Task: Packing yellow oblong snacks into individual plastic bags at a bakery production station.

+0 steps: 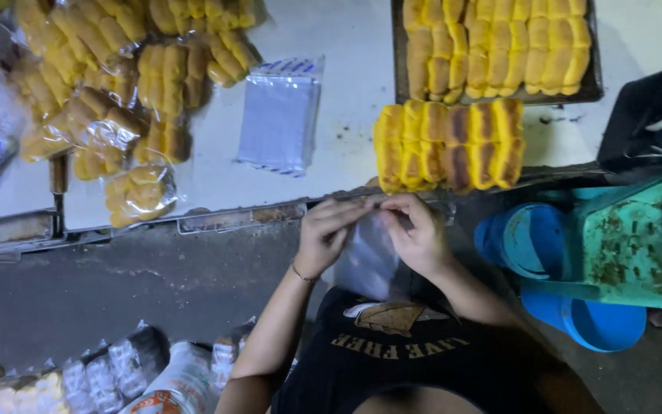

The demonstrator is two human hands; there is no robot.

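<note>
My left hand [325, 234] and my right hand [417, 234] are held close together in front of my chest, both pinching the top edge of a clear empty plastic bag [367, 261] that hangs down between them. Just beyond my hands, at the near edge of the white table [346, 100], lies a loose block of yellow bread rolls [449, 144] with browned sides. Further back, a dark baking tray [594, 90] holds more rows of the same rolls.
A stack of empty clear bags [280, 115] lies mid-table. Several filled bags of rolls [116, 92] are piled at the left. A blue bucket [568, 284] and a worn green stool [637, 245] stand at my right. More wrapped packs [116, 368] lie on the floor.
</note>
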